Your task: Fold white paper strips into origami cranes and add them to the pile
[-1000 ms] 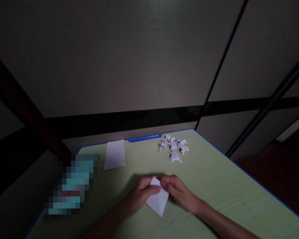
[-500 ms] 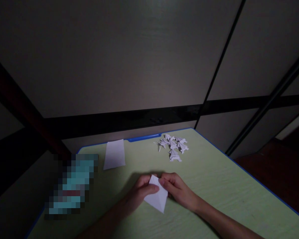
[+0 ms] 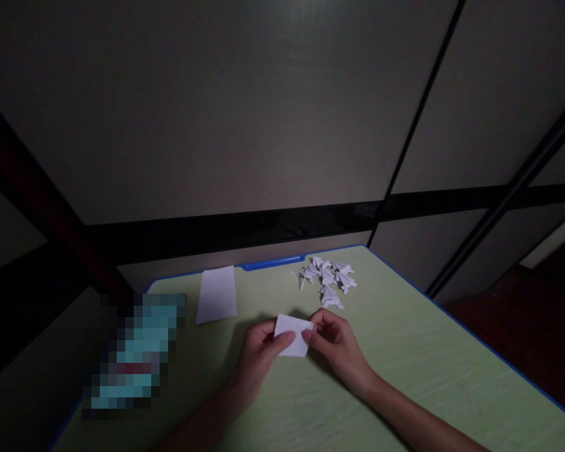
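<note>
Between my two hands is a small white folded paper, raised a little over the table and tilted toward me. My left hand pinches its left side, thumb on the front face and fingers behind. At the paper's right edge my right hand grips it the same way, the thumb bent over the front. The fingertips behind the paper are hidden. Just beyond my right hand lie several folded white paper figures, grouped in a loose cluster.
A stack or sheet of white paper lies at the back left of the pale green table. A blurred-out teal object is at the left edge. A blue strip runs along the back edge, before dark cabinet panels.
The folded paper has turned from a point-down diamond to a nearly rectangular face and sits slightly higher. Both hands moved a little away from me with it and keep their grip.
</note>
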The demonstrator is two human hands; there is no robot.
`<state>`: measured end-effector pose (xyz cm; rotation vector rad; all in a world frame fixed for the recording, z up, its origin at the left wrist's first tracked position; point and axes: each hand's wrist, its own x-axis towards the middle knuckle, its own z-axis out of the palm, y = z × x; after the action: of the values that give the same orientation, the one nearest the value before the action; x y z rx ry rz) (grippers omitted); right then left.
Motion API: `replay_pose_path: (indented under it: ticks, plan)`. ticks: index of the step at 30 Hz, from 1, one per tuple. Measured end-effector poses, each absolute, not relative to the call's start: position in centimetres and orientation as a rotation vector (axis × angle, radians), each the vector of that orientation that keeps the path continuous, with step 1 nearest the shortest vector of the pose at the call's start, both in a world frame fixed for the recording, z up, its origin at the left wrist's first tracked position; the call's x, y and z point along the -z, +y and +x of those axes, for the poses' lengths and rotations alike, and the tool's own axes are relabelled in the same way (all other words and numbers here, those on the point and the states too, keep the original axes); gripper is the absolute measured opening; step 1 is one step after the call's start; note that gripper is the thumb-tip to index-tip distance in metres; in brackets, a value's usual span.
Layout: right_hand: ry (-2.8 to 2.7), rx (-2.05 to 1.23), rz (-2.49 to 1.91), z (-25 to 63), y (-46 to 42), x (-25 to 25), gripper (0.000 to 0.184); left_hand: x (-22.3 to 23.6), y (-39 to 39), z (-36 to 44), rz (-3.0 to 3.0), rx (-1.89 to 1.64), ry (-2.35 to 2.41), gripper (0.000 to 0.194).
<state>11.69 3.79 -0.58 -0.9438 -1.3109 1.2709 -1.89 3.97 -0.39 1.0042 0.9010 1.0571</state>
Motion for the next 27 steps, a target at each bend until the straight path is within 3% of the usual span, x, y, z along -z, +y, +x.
replay_pose_path:
  ticks: [27]
  plan:
    - [-1.377, -1.168, -0.842, 11.74, 3.33, 0.63, 0.012, -0.21, 3.67, -1.32, 1.038, -1.052, 0.992, 0.019]
